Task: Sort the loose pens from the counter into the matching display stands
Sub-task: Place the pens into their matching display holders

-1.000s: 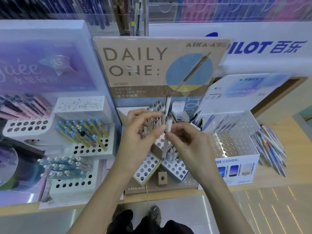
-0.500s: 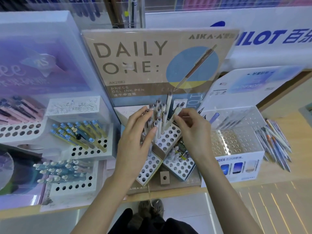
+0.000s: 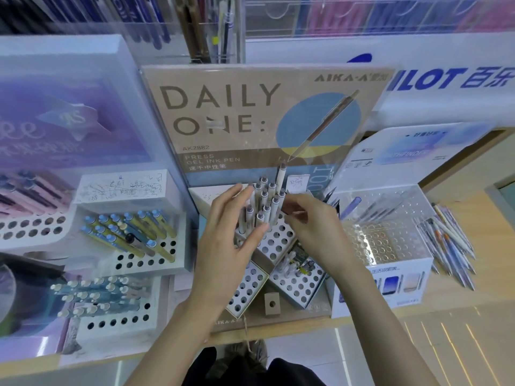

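Between the fingertips (image 3: 242, 188), the pen held clear a second ago now stands among the cream pens (image 3: 264, 201) in the stand (image 3: 278, 240), the left hand (image 3: 228, 246) flat-fingered against them, the right hand (image 3: 317, 229) curled, its grip impossible to tell, while more loose pens (image 3: 446, 240) wait beyond its knuckles.

Centre frame: your left hand (image 3: 231, 246) rests straight fingers against the beige pens (image 3: 264, 196) upright in the DAILY ONE stand (image 3: 278, 240). Your right hand (image 3: 317, 232), fingers curled, sits at the cluster's right side; grip unclear. Loose pens (image 3: 448, 240) lie at the right edge.

Glossy acrylic signboard (image 3: 250, 112), matt cardboard stand (image 3: 281, 243), pale wood counter (image 3: 459, 299)
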A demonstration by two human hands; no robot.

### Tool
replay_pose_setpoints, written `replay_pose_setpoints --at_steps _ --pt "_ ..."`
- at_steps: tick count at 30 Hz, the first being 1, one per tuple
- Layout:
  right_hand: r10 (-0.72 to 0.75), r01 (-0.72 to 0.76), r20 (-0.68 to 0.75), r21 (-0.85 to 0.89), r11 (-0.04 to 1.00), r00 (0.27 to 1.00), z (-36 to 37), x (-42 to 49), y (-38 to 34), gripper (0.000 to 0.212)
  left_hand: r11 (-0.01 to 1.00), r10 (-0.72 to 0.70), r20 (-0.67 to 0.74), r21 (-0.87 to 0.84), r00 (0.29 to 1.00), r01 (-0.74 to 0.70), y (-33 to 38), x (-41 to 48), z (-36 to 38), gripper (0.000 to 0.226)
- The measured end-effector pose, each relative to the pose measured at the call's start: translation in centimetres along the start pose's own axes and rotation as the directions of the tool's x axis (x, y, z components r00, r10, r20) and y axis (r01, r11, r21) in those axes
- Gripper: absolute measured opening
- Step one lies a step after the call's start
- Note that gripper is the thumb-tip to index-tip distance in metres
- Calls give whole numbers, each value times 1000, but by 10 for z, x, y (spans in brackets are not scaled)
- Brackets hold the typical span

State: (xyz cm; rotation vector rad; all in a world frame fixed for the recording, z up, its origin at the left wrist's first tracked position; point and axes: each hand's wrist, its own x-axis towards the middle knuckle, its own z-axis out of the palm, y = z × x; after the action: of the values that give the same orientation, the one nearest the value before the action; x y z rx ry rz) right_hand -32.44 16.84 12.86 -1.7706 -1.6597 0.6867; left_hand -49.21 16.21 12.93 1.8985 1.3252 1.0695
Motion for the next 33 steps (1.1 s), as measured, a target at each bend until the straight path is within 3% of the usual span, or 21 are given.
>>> replay_pose_setpoints --at_steps 3,5,10,14,18,21,24,33 --pt "126 -87 -179 212 973 976 -7 7 -3 24 998 -65 36 -26 997 65 4 3 0 66" --pt "162 -98 -221 275 956 962 -7 21 -8 19 994 -94 47 -42 994 96 6 4 0 72" --pt "105 -56 -189 249 967 976 -5 43 -19 15 993 -103 38 -56 994 105 8 4 -1 74" --pt "18 3 -76 273 962 997 -9 36 -16 9 995 -96 42 -22 995 97 7 5 -2 63" --pt "31 -13 -55 298 954 998 -11 32 -13 10 996 -90 41 -8 995 90 7 7 -1 56" --pt "-46 54 -45 192 980 998 -14 33 -14 18 996 -85 38 -9 996 85 7 8 -1 56" --pt "-118 121 -73 36 992 990 -13 36 -15 11 997 -79 34 -7 996 79 7 8 0 56" --pt "-98 102 -106 30 994 989 -10 42 -16 7 997 -73 40 -20 997 74 6 8 -1 55"
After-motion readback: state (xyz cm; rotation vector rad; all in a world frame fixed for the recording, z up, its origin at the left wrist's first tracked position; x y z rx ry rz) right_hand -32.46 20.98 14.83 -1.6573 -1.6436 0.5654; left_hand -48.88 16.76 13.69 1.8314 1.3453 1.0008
